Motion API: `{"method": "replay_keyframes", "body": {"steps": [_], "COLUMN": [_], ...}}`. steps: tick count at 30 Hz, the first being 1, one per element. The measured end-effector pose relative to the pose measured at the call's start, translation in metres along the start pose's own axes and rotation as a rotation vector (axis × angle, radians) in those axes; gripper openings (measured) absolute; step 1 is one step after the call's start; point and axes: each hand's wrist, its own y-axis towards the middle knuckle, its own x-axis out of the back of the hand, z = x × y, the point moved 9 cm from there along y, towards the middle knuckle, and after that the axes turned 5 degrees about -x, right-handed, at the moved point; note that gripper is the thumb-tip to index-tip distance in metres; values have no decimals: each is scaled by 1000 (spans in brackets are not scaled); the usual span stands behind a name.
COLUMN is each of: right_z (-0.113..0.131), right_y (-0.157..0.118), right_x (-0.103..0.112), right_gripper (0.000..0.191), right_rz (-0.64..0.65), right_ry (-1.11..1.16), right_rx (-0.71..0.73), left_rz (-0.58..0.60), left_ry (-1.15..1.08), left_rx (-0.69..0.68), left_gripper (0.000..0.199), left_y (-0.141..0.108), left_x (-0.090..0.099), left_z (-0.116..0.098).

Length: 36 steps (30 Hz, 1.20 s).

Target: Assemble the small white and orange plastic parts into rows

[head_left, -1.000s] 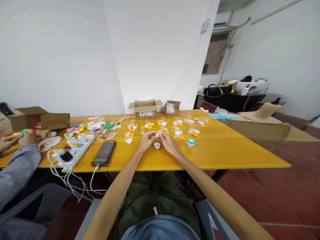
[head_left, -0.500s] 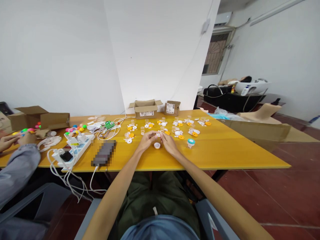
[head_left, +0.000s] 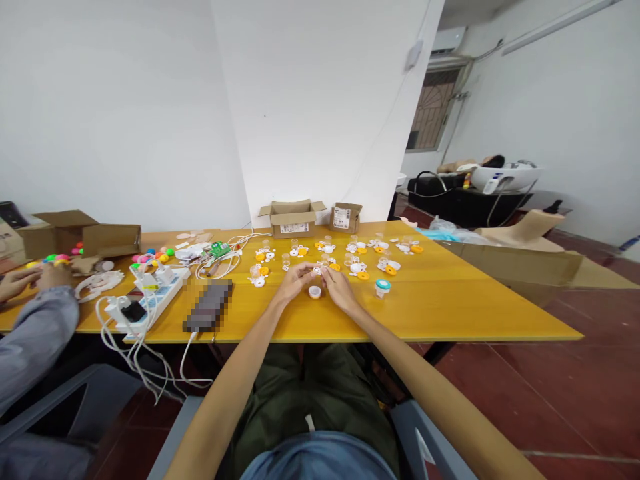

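Note:
My left hand (head_left: 297,281) and my right hand (head_left: 338,285) meet over the table, fingers closed on a small white piece with dark spots (head_left: 317,271). Its exact kind is too small to make out. Just below the fingers, a small white round cup (head_left: 315,292) stands on the table, touched by neither hand. To the right of my right hand is a small clear container with a teal rim (head_left: 383,287). Beyond the hands lie several groups of yellow rings (head_left: 363,275), white discs (head_left: 258,282) and clear cups (head_left: 285,259).
Two cardboard boxes (head_left: 293,220) stand against the wall. On the left are a dark phone-like device (head_left: 209,307), a power strip (head_left: 157,301) with tangled cables, and a green circuit board (head_left: 219,250). A co-worker's hands (head_left: 53,275) are at colourful balls (head_left: 163,255) far left.
The view has shifted very slightly. Both hands keep the small white piece at nearly the same spot above the cup, with little visible finger movement.

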Motion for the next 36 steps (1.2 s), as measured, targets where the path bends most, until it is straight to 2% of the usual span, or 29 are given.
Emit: {"method": "replay_keyframes", "body": {"steps": [3,8,13,16,20,24,30,36], "right_z": [-2,4,7,8,6,5,8,8], "right_y": [0,0,-3,-3,-2,-1,-2,-2], "right_x": [0,1,3,5,6,7,6,4], "right_gripper": [47,49,50,52,48,35,18,16], "right_rz": [10,19,-2,-39,-72,-88,-82,-62], "right_ry": [10,57,50,67,83,55,17,6], "right_rx": [-37,-17,-30,-14,-8,-14,-1,18], "left_rz": [-6,-8,-64,-164,-364,-459,-335,-275], "left_ry": [5,36,139,232,428,747,1115,1245], "left_rx": [-6,6,-21,-46,-38,69,99,175], "left_gripper": [34,31,18,13,15,15,20,18], "left_y": [1,1,3,4,0,-9,-12,-15], "left_x": [0,-1,5,17,45,65,58,57], "left_z": [-1,0,-2,-4,-5,-5,-8,-1]}}
